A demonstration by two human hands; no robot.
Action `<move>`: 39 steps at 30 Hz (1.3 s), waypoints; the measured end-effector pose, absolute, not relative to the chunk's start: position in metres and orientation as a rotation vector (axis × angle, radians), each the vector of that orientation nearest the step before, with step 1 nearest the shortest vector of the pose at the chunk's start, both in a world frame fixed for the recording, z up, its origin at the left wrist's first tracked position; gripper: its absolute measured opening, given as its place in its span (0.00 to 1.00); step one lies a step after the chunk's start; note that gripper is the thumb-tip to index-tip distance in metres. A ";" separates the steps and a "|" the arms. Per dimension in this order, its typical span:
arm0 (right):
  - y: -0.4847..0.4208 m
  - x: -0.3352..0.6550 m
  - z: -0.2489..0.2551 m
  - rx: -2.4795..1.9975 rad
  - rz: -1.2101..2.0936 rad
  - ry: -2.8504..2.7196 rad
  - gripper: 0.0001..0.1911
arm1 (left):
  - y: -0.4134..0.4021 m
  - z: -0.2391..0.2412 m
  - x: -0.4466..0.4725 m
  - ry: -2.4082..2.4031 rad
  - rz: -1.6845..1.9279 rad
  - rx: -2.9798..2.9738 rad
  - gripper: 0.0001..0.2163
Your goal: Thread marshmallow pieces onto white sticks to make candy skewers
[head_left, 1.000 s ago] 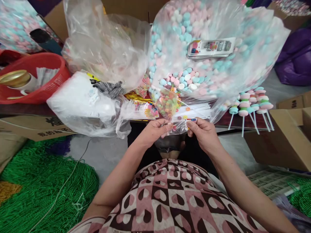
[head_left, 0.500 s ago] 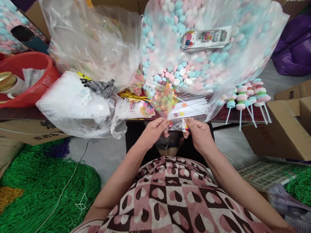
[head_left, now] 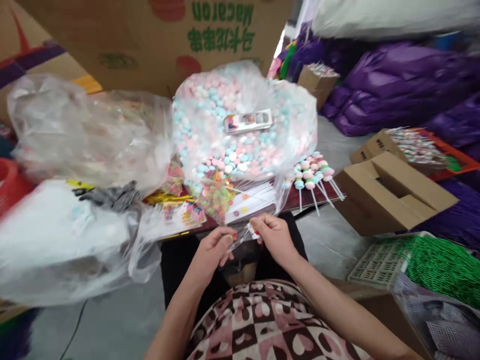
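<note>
A small clear plastic bag (head_left: pixel 244 234) with a colourful printed end is stretched between my hands, just off the table's front edge. My left hand (head_left: pixel 213 251) pinches the clear end, where something small and coloured shows at the fingertips. Thumb and fingers of my right hand (head_left: pixel 276 238) are closed on the printed end. Just beyond lie white sticks (head_left: pixel 255 201) with a few candy rings on them, and a bag of coloured ring candies (head_left: pixel 214 199). Skewers of pastel marshmallows (head_left: pixel 309 175) lie to the right, their sticks over the edge.
A big bag of marshmallows (head_left: pixel 198 120) stands behind, with a stack of printed packets (head_left: pixel 248 121) on top. White plastic bags (head_left: pixel 56 235) and a grey striped cloth (head_left: pixel 112 196) are at left. An opened carton (head_left: pixel 393 195) and a pale crate (head_left: pixel 378 265) stand right.
The view has swung up and to the right, bringing the large carton behind and the purple sacks into sight. Both hands still hold the plastic bag, now tilted, right end higher.
</note>
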State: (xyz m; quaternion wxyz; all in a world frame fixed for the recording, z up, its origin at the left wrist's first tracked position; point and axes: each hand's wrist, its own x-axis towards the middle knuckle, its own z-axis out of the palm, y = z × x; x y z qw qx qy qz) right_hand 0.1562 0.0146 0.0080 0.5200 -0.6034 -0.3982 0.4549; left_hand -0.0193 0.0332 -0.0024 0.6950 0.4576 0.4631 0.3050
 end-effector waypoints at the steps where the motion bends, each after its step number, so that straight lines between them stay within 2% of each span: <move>1: 0.015 0.157 0.009 -1.450 1.072 -0.973 0.20 | 0.035 -0.004 -0.019 1.045 0.671 1.042 0.19; 8: 0.012 0.166 0.006 -1.446 0.991 -1.065 0.30 | 0.038 -0.019 -0.010 1.145 0.724 1.093 0.21; 14: 0.009 0.173 0.010 -1.460 0.923 -1.134 0.31 | 0.042 -0.006 -0.004 1.078 0.653 1.254 0.16; 18: 0.011 0.191 0.017 -1.445 0.912 -1.249 0.25 | 0.042 -0.005 -0.005 1.088 0.700 1.201 0.16; 21: 0.013 0.233 0.022 -1.495 0.748 -1.264 0.17 | 0.043 -0.009 -0.011 1.114 0.806 1.170 0.16; 24: 0.016 0.291 0.026 -1.720 0.186 -1.210 0.16 | 0.046 -0.014 -0.017 1.111 0.899 1.097 0.16; 27: 0.020 0.338 0.024 -2.087 -0.072 -1.207 0.18 | 0.049 -0.016 -0.018 1.071 1.007 1.012 0.15; 32: 0.031 0.360 0.014 -2.612 -0.052 -1.297 0.18 | 0.048 -0.016 -0.016 1.003 1.088 0.971 0.13; 39: 0.042 0.368 0.003 -2.713 -0.012 -1.189 0.21 | 0.047 -0.016 -0.019 1.067 1.044 0.975 0.14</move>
